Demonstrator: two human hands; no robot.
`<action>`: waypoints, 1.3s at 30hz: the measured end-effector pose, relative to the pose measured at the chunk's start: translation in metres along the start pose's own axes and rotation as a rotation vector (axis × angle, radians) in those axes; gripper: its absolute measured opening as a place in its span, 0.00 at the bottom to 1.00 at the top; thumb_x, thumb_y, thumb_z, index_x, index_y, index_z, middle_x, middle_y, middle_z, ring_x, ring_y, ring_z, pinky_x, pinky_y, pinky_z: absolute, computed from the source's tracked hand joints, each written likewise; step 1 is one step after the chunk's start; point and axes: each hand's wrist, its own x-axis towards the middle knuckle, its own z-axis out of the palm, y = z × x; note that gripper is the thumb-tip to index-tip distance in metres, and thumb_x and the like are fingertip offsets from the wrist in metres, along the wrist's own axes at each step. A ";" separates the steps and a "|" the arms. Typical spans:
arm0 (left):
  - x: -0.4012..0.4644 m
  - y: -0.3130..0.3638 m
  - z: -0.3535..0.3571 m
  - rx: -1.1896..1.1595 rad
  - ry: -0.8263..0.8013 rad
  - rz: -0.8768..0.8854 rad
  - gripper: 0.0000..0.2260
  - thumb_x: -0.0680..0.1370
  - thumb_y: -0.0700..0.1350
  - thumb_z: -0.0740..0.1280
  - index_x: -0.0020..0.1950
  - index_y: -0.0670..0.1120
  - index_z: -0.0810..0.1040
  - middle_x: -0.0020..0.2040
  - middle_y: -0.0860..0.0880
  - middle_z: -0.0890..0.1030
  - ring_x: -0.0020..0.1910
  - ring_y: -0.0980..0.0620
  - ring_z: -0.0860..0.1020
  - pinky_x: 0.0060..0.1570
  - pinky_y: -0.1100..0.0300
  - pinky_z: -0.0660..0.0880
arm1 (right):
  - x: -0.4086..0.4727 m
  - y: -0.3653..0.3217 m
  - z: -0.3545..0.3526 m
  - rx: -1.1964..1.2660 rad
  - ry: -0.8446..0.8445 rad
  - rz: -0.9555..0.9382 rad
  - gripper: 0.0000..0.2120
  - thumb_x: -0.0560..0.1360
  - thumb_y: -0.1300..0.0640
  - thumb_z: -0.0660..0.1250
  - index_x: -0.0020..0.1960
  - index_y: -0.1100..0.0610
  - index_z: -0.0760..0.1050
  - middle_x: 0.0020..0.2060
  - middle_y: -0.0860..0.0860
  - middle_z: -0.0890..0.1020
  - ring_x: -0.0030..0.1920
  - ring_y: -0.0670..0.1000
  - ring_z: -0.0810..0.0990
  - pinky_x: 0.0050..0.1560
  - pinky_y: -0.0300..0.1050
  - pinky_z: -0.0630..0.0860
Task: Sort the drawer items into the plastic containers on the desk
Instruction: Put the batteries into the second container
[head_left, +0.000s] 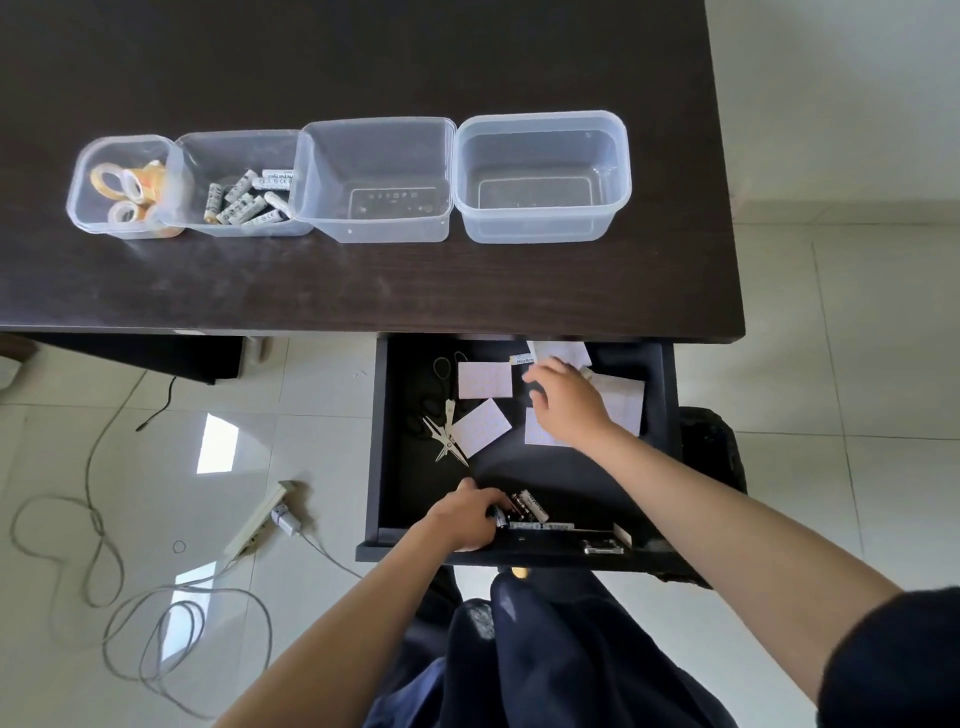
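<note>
Open drawer (387, 441) below the desk (363, 291) edge, holding the unsorted items; dark batteries (527, 506) lie at its near edge, scissors (447, 434) at centre-left, 2 white cards (484, 379) beside the scissors, further cards toward the far right corner; black loops, possibly rubber bands, lie at the far left, too dim to tell. Left hand (465, 519) reaches into the near part of the drawer, fingers curled round a battery at the left end of the group. Right hand (563, 397) hovers over the cards at the far right, fingers spread and relaxed, grasping nothing visible. On the desk, 4 clear containers stand in a row, each touching or just beside its neighbour: container 1 (83, 192), leftmost, holds tape rolls (130, 189); container 2 (208, 150) holds white batteries (249, 200); container 3 (374, 228) and container 4 (540, 228) hold nothing. On the tiled floor (831, 415) left of the drawer lie a power strip (257, 519) with a plugged-in charger and a looping grey cable (130, 613). Dark-clothed legs fill the lower centre.
</note>
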 end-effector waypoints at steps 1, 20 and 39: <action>0.001 -0.001 0.001 -0.004 0.003 0.004 0.17 0.77 0.45 0.58 0.64 0.59 0.73 0.64 0.45 0.67 0.59 0.42 0.75 0.63 0.52 0.71 | 0.012 -0.001 -0.001 -0.066 -0.030 -0.011 0.15 0.78 0.62 0.58 0.62 0.57 0.75 0.69 0.48 0.69 0.65 0.54 0.69 0.53 0.50 0.73; -0.004 -0.006 -0.002 -0.071 0.009 0.025 0.17 0.79 0.45 0.57 0.68 0.52 0.70 0.65 0.44 0.67 0.54 0.44 0.78 0.59 0.57 0.71 | -0.066 0.007 0.043 -0.214 0.041 -0.358 0.13 0.66 0.64 0.68 0.49 0.53 0.81 0.54 0.47 0.78 0.51 0.55 0.73 0.52 0.50 0.70; 0.001 -0.008 -0.002 -0.123 0.162 -0.125 0.18 0.76 0.42 0.63 0.65 0.43 0.67 0.58 0.42 0.77 0.55 0.44 0.77 0.47 0.57 0.71 | -0.081 0.032 0.029 0.039 -0.280 0.332 0.12 0.75 0.64 0.59 0.56 0.56 0.75 0.52 0.52 0.76 0.48 0.52 0.76 0.49 0.46 0.76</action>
